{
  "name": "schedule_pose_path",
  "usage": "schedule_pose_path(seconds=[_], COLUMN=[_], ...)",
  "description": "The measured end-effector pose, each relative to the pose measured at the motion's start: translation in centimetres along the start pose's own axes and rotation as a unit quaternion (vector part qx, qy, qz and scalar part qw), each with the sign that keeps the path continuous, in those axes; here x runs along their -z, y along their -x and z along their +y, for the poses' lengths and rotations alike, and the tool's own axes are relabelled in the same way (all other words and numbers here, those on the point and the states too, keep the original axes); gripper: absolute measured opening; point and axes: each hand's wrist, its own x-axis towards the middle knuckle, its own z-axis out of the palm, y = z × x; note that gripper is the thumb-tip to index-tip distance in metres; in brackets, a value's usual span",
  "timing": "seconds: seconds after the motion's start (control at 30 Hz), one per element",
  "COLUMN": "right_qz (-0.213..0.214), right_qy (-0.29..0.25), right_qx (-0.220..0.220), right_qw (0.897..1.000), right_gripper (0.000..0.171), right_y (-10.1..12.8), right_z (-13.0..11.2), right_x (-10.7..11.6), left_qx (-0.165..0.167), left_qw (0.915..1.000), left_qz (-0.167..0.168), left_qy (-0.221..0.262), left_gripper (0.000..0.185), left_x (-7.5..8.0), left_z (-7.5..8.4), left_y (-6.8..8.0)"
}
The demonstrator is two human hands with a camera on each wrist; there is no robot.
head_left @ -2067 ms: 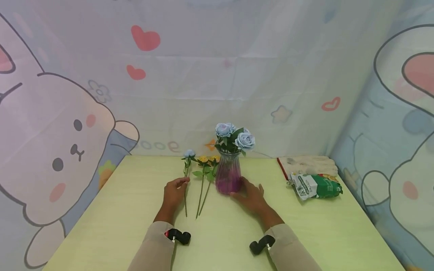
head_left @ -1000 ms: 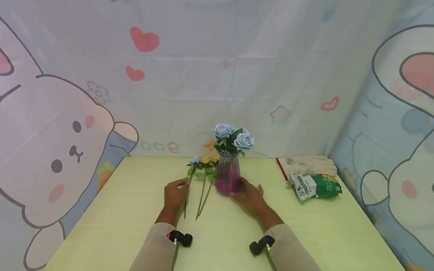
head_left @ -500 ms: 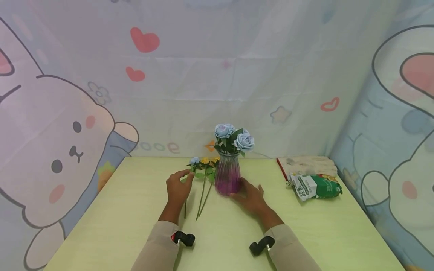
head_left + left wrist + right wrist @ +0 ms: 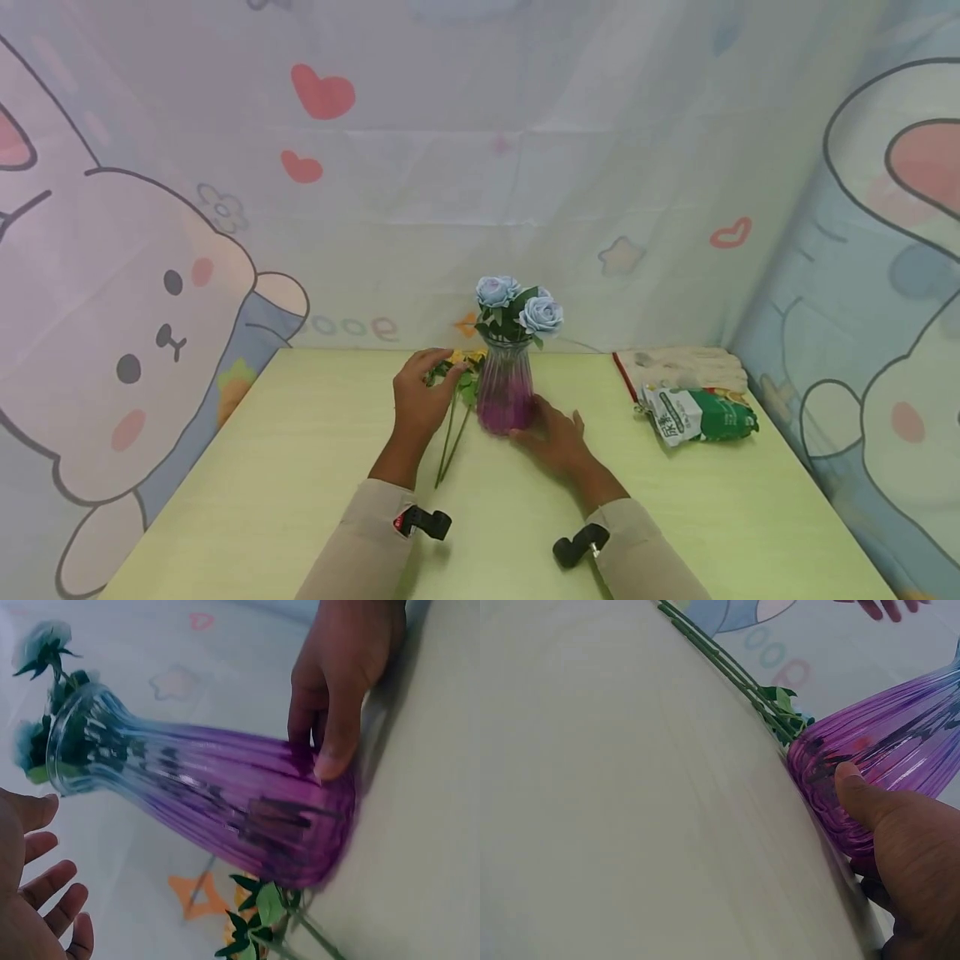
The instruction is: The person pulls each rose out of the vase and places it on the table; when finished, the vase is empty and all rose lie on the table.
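A ribbed glass vase (image 4: 506, 387), clear at the neck and purple below, stands upright with several pale blue roses (image 4: 540, 315) in its mouth. My right hand (image 4: 557, 437) grips its base, thumb on the near side as the right wrist view shows. My left hand (image 4: 422, 398) is raised left of the vase, fingers spread and holding nothing; in the left wrist view that left hand (image 4: 34, 892) is just off the rim. Yellow flowers (image 4: 477, 358) with long green stems (image 4: 447, 446) lie beside the vase. The loose blue rose is mostly hidden behind my left hand.
At the back right of the pale yellow table (image 4: 637, 525) lie a whitish glove (image 4: 686, 365), a thin red stick (image 4: 624, 373) and a green-and-white packet (image 4: 701, 414). A cartoon-printed curtain (image 4: 420, 183) rises behind the table.
My left hand has slid the loose blue rose rightward to the yellow flowers, let go of its stem, and moved up and right toward the vase. My right hand has stayed on the base.
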Motion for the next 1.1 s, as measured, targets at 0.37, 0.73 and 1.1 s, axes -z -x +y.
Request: schedule_pose_path(seconds=[0.37,0.73,1.1], right_qz=[-0.002,0.003,0.008], right_qy=[-0.007,-0.002,0.000], right_qx=[-0.001,0.017,0.013], right_qw=[1.000,1.000,1.000], right_gripper=[0.087,0.088,0.085], right_y=[0.0,0.1,0.2], right_z=[0.0,0.0,-0.4], right_x=[-0.2,0.1,0.1], left_qx=[-0.013,0.021,0.083], left_qw=[0.9974,0.9930,0.9863], left_qz=[0.021,0.046,0.062], left_qy=[0.067,0.107,0.129], left_gripper=[0.032,0.034,0.033], left_x=[-1.7,-4.6,-6.9], left_z=[2.3,5.0,6.0], left_y=[0.3,-0.1,0.0])
